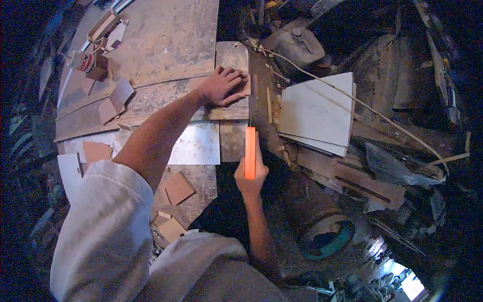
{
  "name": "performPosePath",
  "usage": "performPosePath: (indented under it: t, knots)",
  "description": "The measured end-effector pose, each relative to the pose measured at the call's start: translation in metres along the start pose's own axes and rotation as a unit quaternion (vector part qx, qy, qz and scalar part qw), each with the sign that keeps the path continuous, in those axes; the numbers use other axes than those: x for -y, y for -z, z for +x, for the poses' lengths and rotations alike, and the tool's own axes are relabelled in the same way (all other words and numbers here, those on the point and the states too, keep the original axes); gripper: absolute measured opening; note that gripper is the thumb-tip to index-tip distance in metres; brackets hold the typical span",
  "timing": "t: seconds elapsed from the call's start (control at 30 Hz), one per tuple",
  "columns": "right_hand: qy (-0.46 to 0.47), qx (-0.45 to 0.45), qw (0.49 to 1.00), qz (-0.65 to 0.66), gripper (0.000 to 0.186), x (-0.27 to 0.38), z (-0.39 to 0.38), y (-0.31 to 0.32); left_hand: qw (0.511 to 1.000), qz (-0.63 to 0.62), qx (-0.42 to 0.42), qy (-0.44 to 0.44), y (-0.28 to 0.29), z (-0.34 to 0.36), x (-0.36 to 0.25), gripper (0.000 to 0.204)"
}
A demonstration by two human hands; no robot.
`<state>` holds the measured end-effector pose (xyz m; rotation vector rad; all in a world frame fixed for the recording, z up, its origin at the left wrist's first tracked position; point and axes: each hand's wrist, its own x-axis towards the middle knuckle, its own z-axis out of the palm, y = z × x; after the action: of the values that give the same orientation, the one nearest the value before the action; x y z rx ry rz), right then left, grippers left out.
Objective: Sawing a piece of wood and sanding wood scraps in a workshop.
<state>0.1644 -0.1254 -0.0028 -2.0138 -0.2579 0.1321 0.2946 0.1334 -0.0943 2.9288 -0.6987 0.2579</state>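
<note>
My left hand point(223, 87) lies flat with its fingers spread, pressing on a small brown board point(245, 86) at the right edge of the workbench. Just nearer to me, my right hand point(252, 173) is wrapped round the bright orange handle of a handsaw point(250, 146). The saw is seen edge-on, so its blade shows only as a thin dark line running away from the handle beside the bench edge. Whether the teeth touch the board cannot be made out.
On the wooden workbench point(166, 45) stand a tin can point(94, 66) and wood offcuts point(122, 94). A white sheet point(201, 143) lies near my left forearm. To the right are stacked white panels point(319, 110), a jerrycan point(297, 46), a long thin stick point(372, 106) and a green-rimmed round container point(334, 246).
</note>
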Motion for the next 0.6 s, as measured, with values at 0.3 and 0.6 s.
performPosePath:
  t: [0.3,0.6]
  knots:
    - [0.013,0.029,0.996,0.084,0.042,-0.018,0.006,0.008,0.998,-0.040,0.036,0.033,0.009,-0.003,0.012,0.058]
    - [0.012,0.070,0.997,-0.003,0.041,-0.043,0.003,0.050,0.989,-0.125,-0.031,0.067,0.023,0.004,-0.011,0.057]
